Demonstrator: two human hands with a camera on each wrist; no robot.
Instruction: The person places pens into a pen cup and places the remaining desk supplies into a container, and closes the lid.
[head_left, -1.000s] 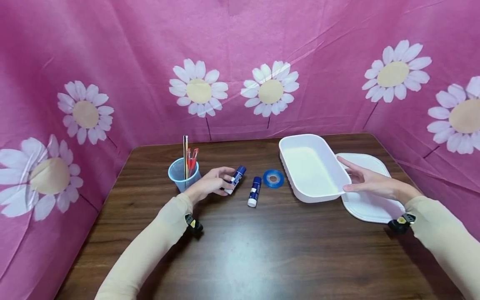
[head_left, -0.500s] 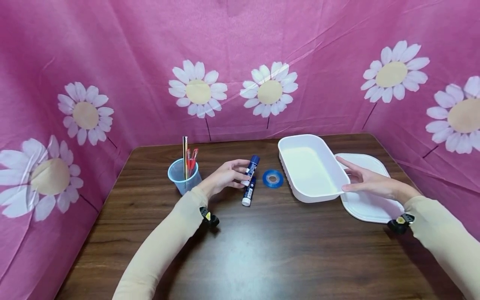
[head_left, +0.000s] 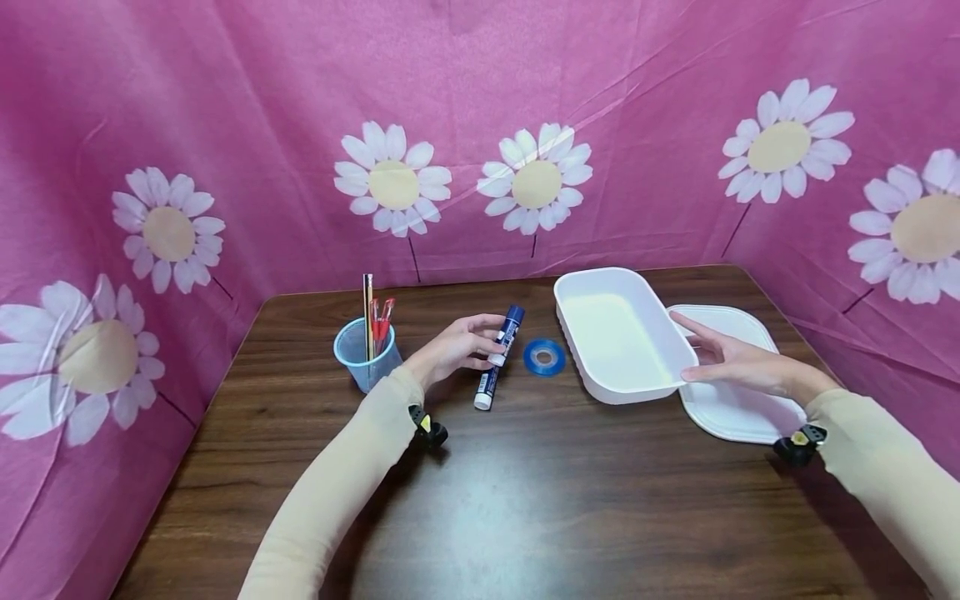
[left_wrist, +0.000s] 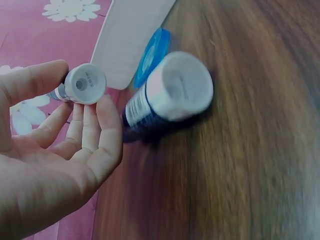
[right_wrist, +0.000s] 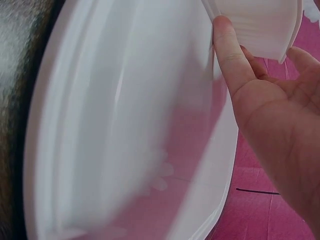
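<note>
My left hand (head_left: 459, 346) pinches a blue-and-white glue stick (head_left: 512, 323) between thumb and fingers, blue cap pointing away. In the left wrist view its round white base (left_wrist: 87, 85) faces the camera. Below it lies a second glue stick (head_left: 486, 390), partly covered by the held one from the head camera's side. To the right is a roll of blue tape (head_left: 557, 363), apart from the hand. My right hand (head_left: 738, 364) grips the near right rim of a white plastic box (head_left: 622, 333); in the right wrist view fingers touch the box wall (right_wrist: 260, 30).
A white lid (head_left: 738, 417) lies under and beside my right hand. Left of my left hand stands a light-blue mesh cup (head_left: 360, 367) with red pens (head_left: 382, 325) and pencils (head_left: 367, 308). A pink flowered cloth (head_left: 450, 83) hangs behind the wooden table (head_left: 525, 500).
My left hand has moved right with the glue stick, its cap now tilted further upward in the view. The lying glue stick has shifted a little left. The right hand stays on the box.
</note>
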